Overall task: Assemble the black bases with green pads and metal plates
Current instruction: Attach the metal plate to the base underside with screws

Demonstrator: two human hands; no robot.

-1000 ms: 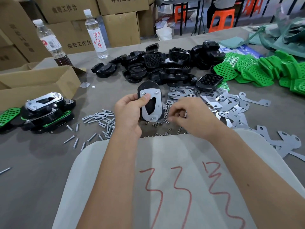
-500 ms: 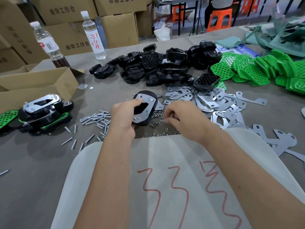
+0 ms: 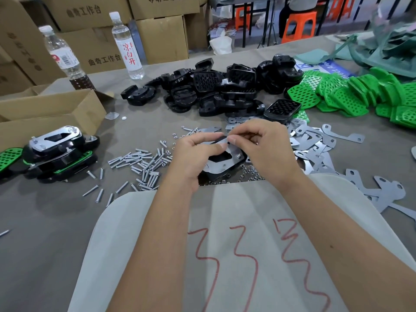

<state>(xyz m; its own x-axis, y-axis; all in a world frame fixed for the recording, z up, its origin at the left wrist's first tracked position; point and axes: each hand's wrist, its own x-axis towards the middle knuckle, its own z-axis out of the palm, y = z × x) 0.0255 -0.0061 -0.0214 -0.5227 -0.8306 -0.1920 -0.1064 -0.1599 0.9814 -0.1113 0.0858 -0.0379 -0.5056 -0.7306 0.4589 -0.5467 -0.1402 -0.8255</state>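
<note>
Nearest you, a pale sheet (image 3: 236, 221) marked with red scrawl is lying over the front edge of the grey worktop (image 3: 45, 221), and both your forearms are crossing it. Just past its far edge, your left hand (image 3: 191, 158) is grasping a black base (image 3: 221, 158) with a metal plate (image 3: 234, 154) sitting on top of it, the thumb pressing on the plate's upper edge and the fingers curling beneath. Your right hand (image 3: 267, 152) is meeting it from the other side, forefinger and thumb pinching something small at the plate's far rim; it is too small to tell what that is. Small nuts (image 3: 247, 172) are lying scattered under and around the base.

Left of your hands, a loose heap of screws (image 3: 139, 163) is spreading across the worktop. Further left, finished assemblies (image 3: 56, 152) are stacking up beside an open cardboard box (image 3: 56, 109). To the right, spare metal plates (image 3: 315, 145) are fanning out.

Beyond your hands, a pile of black bases (image 3: 213, 91) is sitting mid-worktop, with green pads (image 3: 351, 95) heaped at its right. Two water bottles (image 3: 127, 46) are standing at the far left, in front of stacked cartons (image 3: 162, 37).
</note>
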